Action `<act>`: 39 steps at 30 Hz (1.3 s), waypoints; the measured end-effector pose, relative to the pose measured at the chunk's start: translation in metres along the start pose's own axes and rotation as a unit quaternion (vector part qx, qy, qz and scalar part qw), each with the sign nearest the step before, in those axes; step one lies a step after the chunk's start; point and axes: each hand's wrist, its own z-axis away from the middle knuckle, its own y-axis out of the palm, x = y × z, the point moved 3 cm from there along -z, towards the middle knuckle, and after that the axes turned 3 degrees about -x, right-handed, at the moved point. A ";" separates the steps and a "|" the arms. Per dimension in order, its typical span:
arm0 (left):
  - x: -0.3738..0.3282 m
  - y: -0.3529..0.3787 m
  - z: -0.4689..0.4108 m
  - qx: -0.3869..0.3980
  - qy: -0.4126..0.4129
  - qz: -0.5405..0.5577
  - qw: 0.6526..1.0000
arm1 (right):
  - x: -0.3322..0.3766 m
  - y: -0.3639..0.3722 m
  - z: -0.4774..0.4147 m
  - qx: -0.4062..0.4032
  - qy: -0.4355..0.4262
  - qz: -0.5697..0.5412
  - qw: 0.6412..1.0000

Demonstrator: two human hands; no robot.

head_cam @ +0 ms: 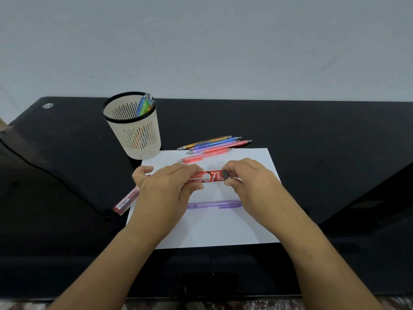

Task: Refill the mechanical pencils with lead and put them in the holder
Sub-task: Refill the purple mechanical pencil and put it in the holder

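My left hand [165, 186] grips a red pencil-lead case [210, 176] held level above the white paper [223, 224]. My right hand [248, 182] pinches the case's dark cap end. Below the hands a purple mechanical pencil [214, 204] lies across the paper. A red pencil [192, 159] lies at the paper's top edge, and several coloured pencils [214, 144] lie in a pile just behind it. The cream slotted holder [134, 128] stands at the back left with a few pencils inside.
A second red lead case [125, 201] lies on the black table [324, 153] left of the paper, partly behind my left hand. A black cable [44, 168] runs across the table's left side. A pale wall rises behind.
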 end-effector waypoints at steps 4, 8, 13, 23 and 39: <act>0.002 -0.001 -0.001 0.010 0.014 0.013 1.000 | -0.002 -0.002 0.000 0.012 0.006 0.007 1.000; 0.001 0.001 -0.001 0.006 0.021 0.015 1.000 | -0.003 -0.007 0.001 0.011 0.008 -0.018 1.000; 0.002 -0.001 0.000 -0.020 0.038 -0.014 0.999 | -0.006 -0.002 0.000 -0.016 -0.002 0.012 1.000; 0.010 -0.005 -0.003 -0.117 0.095 -0.075 0.986 | -0.013 0.003 0.002 -0.063 0.018 0.003 0.998; 0.007 -0.012 -0.002 -0.164 0.130 -0.119 0.971 | -0.007 0.008 0.002 -0.067 -0.008 -0.052 0.996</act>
